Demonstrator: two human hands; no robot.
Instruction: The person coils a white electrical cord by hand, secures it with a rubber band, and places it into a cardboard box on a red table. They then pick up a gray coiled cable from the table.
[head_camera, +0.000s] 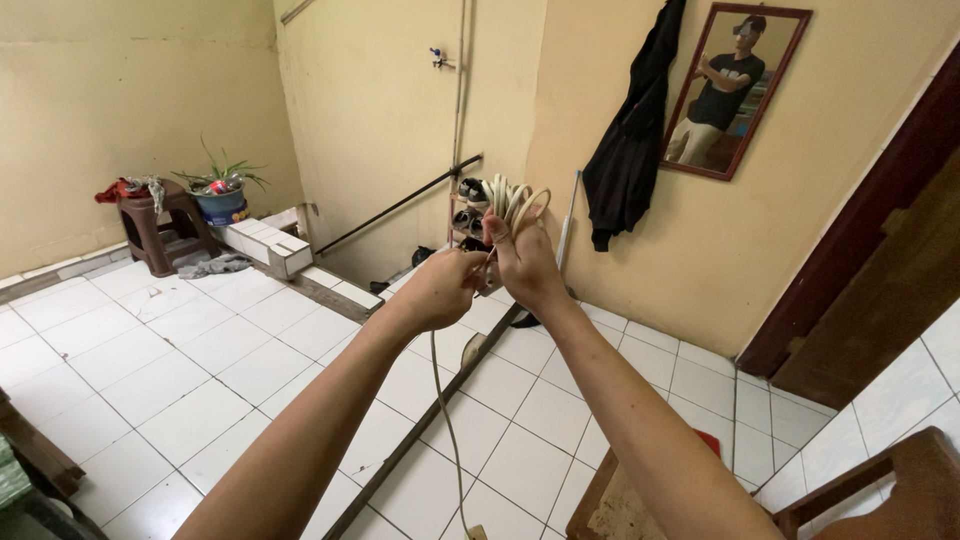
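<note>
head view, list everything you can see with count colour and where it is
cord: one, cream, coiled in loops above the right hand, a tail hanging to the floor
mirror: one, dark red frame, on the right wall
garment: one, black, hanging left of the mirror
stool: one, brown, far left by the wall, with red and grey cloth on top
potted plant: one, green leaves in a blue pot, beside the stool
floor tiles: many, white, across the room
wooden chair: one, brown, bottom right corner
left hand: one, closed on the cord below the coil
right hand: one, gripping the coil
</note>
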